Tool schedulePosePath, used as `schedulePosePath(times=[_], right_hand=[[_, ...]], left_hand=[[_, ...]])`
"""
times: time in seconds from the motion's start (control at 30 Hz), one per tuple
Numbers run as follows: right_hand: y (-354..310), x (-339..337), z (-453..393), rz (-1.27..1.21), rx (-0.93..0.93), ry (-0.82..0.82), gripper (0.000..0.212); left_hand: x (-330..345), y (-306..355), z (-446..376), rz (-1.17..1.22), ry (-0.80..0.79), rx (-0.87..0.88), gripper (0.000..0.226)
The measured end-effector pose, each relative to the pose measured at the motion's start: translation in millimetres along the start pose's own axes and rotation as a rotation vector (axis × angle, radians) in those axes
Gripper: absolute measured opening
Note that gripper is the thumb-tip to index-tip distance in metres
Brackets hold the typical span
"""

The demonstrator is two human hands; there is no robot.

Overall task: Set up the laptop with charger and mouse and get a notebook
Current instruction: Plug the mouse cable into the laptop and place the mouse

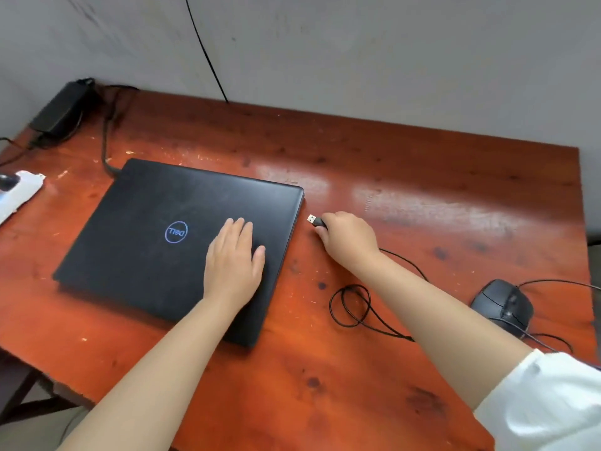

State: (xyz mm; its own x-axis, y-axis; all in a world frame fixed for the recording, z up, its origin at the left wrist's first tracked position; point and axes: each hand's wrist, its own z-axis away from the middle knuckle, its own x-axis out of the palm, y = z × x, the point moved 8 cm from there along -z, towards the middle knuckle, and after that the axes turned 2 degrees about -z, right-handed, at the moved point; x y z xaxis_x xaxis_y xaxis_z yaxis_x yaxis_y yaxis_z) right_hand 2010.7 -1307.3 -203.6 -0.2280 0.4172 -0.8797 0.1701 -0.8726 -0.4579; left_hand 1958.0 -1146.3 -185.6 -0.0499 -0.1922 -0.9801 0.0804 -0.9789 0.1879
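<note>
A plain workroom: worn wooden desk (422, 177) against bare wall (357, 53).

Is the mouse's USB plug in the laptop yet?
Out. The right hand pinches the USB plug, its metal tip bare beside the laptop edge.

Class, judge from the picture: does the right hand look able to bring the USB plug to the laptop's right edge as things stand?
Probably yes. The right hand pinches the USB plug close to the laptop, with only bare table between. The mouse cable lies slack, and the left hand rests flat on the lid.
</note>
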Motion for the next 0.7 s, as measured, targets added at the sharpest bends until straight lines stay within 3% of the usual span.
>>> schedulePosePath(times=[0.2,0.5,0.7], right_hand=[[-8.8,13.8,-10.4,0.017,-0.171,-0.023,0.030],[-5.9,13.9,-17.8,0.027,-0.147,0.046,0.029],[-7.7,16.7,-19.0,0.026,-0.207,-0.028,0.026]], left_hand=[[17.8,-14.0,-8.6,-0.033,-0.078,0.004,0.051],[19.2,-13.9,-6.4,-0.001,-0.056,-0.017,0.048],[18.7,-13.1,-7.4,-0.006,-0.058,-0.020,0.046]])
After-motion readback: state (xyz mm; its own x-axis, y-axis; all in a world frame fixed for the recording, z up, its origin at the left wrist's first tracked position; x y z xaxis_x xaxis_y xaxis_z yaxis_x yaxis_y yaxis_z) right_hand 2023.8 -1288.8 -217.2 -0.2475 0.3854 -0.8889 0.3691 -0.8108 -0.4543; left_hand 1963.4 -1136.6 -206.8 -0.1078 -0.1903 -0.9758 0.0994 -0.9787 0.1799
